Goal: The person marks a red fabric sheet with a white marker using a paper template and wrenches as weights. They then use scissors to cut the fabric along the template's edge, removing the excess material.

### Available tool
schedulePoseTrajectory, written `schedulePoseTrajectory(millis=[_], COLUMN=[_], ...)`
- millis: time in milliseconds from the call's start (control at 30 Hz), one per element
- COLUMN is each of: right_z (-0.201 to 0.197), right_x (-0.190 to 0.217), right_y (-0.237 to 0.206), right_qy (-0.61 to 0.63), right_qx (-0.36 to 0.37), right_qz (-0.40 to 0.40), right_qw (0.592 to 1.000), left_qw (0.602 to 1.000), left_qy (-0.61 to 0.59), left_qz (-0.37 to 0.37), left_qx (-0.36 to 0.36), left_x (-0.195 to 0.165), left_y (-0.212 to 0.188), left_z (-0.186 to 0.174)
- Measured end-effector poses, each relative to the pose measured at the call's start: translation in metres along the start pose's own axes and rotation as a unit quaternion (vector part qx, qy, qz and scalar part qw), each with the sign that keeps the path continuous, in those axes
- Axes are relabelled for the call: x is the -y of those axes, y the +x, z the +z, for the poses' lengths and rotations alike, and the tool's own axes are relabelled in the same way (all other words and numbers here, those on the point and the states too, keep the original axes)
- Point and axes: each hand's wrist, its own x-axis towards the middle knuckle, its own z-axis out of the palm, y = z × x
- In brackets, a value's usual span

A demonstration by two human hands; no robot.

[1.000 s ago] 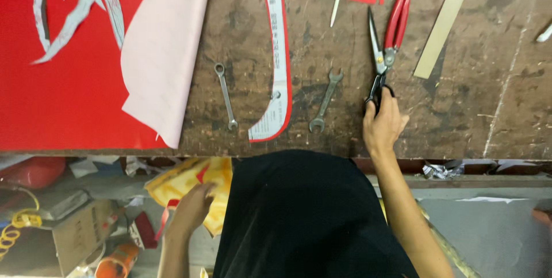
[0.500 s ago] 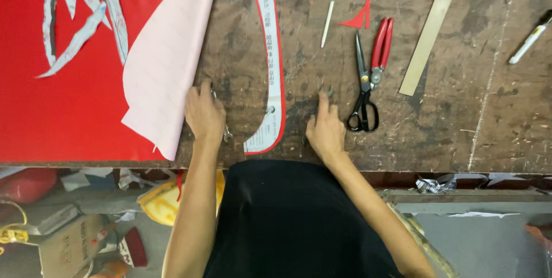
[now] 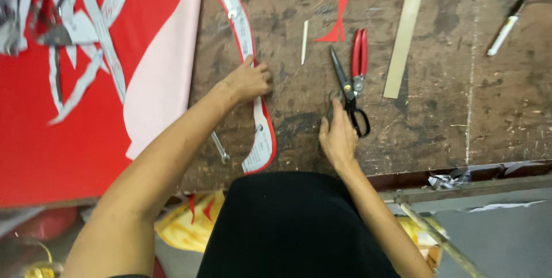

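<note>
Packages, labels, signs, screens: one likely item.

1. Crumpled yellow wrapper or bag (image 3: 184, 229) with red markings, soft and irregular in shape. It lay under the workbench edge, below and nearer the body than the left hand (image 3: 248, 80), partly hidden by the left forearm and the black garment. Whether it was a true package could not be told. No screens or signs appeared.

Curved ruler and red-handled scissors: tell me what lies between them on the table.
In the head view, a thin pale stick lies between the curved ruler and the scissors; otherwise bare wooden table.
</note>
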Motion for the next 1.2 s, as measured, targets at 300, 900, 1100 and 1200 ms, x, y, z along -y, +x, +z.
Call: schedulePoseTrajectory(millis=[300, 900, 1100, 1200], right_z=[-0.024, 0.02, 0.034, 0.027], right_x=[0.003, 0.019, -0.008, -0.014], right_y=[0.009, -0.021, -0.023, -0.025], right_qy=[0.198, 0.717, 0.634, 0.433], right_qx=[0.074, 0.446, 0.432, 0.505], right_qz=[0.145, 0.184, 0.319, 0.313], right_qw=[0.967, 0.503, 0.556, 0.678], left_qw=[0.952, 0.511, 0.58, 0.618], left_qy=[-0.296, -0.608, -0.517, -0.477], left_qz=[0.04, -0.399, -0.501, -0.493], left_qx=[0.073, -0.459, -0.381, -0.384], left_x=[-0.052, 0.074, 0.047, 0.0], left_y=[-0.016, 0.013, 0.011, -0.003], left_z=[-0.128, -0.091, -0.023, -0.013])
